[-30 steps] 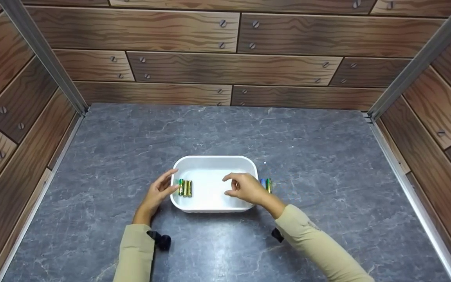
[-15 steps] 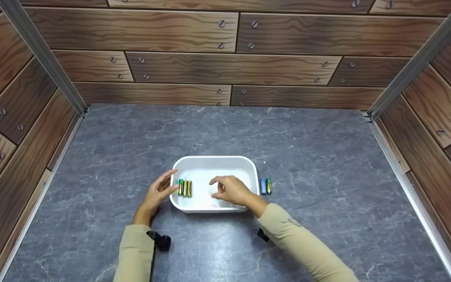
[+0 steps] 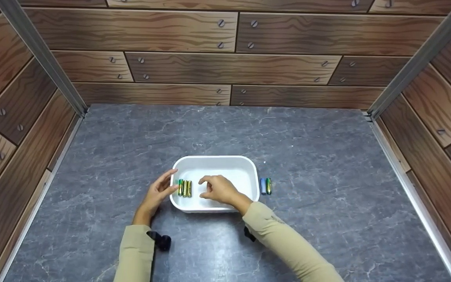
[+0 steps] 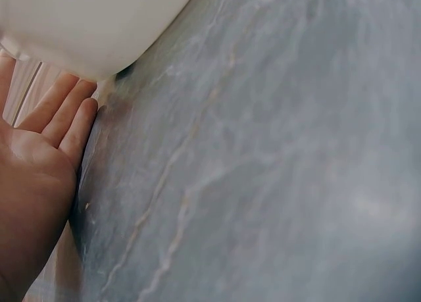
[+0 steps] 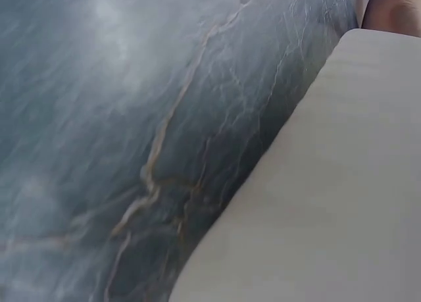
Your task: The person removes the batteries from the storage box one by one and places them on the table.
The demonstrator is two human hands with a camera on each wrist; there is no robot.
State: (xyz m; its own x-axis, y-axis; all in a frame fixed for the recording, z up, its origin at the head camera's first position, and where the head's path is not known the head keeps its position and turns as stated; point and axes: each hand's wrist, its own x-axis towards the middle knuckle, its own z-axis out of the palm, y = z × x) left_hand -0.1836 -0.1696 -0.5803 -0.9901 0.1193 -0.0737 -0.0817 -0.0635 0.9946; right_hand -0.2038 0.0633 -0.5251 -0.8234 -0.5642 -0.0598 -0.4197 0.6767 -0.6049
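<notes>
A white rectangular tub stands on the grey marbled table. Inside it, along the left end, three batteries lie side by side: a green one and two gold ones. My left hand touches the tub's left end, thumb and a fingertip at the rim; its fingers look straight in the left wrist view. Over the middle of the tub hovers my right hand, thumb and forefinger apart in a C with nothing visible between them. The tub's wall fills much of the right wrist view.
Just right of the tub, a blue battery and a green battery lie together on the table. A small white speck lies behind them. Wood-patterned walls border the back and both sides.
My right hand has moved left across the tub, from its right end towards the batteries inside. The two batteries outside have come into full view. The left hand has stayed still.
</notes>
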